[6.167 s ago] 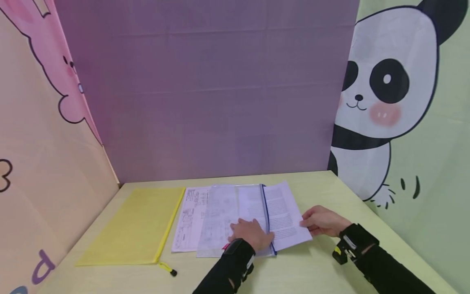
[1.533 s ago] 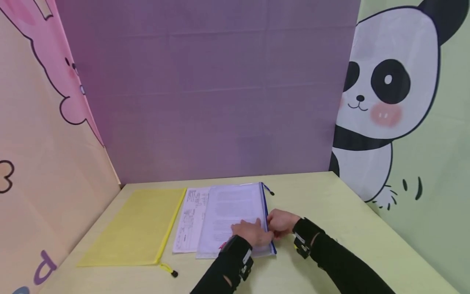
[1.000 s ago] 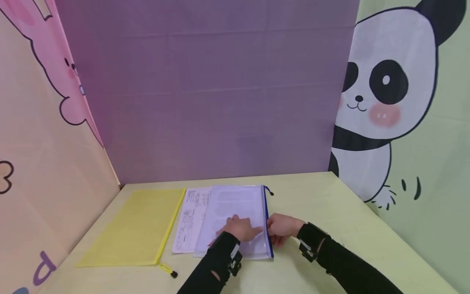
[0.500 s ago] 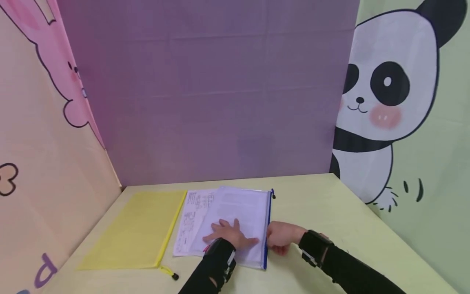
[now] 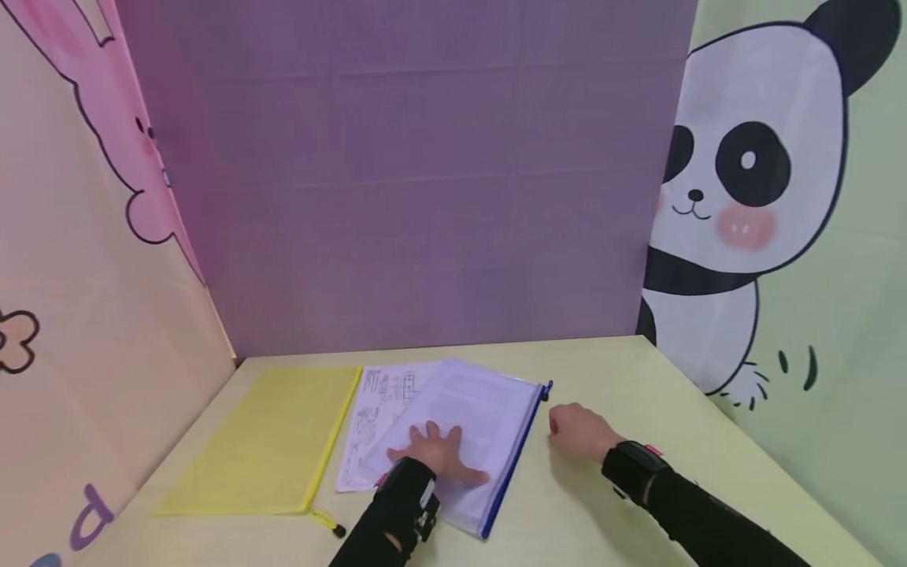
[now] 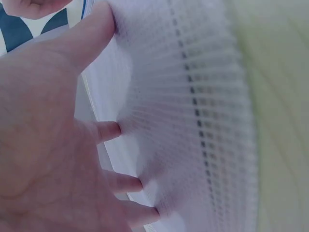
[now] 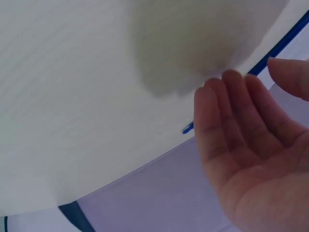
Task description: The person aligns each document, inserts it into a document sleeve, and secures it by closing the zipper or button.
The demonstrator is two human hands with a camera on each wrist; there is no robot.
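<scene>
- The clear zip pouch (image 5: 489, 405) lies flat and slanted on the worktop (image 5: 602, 370), its near end swung towards me; I can faintly make out paper inside it, so I judge that filling done.
- Its blue zip (image 5: 513, 463) faces right, with the zip pull (image 5: 545, 395) at the far corner; it looks closed to me, though I can't check every tooth.
- My left hand (image 5: 437, 453) rests on the pouch with its fingers spread, pressing the mesh and gripping nothing.
- My right hand (image 5: 583, 431) hangs just beside the zip, apart from it, fingers loosely bent and holding nothing.
- A printed sheet (image 5: 383, 398) is outside, partly under the pouch; if it needs a pouch too, that is left.
- The yellow zip pouch (image 5: 262, 441) lies flat to the left, no paper showing in it, its yellow pull (image 5: 338, 530) at the near end; I judge it not yet used.
</scene>
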